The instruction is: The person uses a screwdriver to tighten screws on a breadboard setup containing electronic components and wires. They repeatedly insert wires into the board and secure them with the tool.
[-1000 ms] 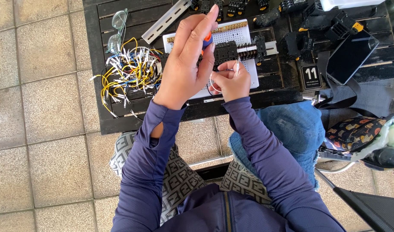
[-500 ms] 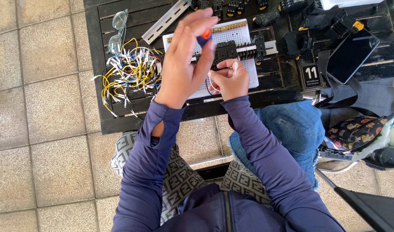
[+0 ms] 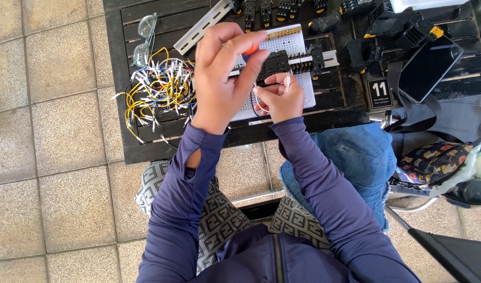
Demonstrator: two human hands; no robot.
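Left hand (image 3: 222, 84): raised, fingertips pinching orange-tipped tool above relay base (image 3: 274, 65), positioned for terminal access | Right hand (image 3: 279, 97): pinching white wire (image 3: 257, 99) beside base, on white board (image 3: 298, 78) | Spare wires (image 3: 156, 89): heaped left

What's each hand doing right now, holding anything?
Left hand: closed on an orange-handled tool, likely a screwdriver.
Right hand: fingers pinch a white wire at the black terminal block.

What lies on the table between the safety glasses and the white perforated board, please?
In the head view, a tangle of yellow, white and blue wires lies between the glasses and the board; the left hand covers its right edge.
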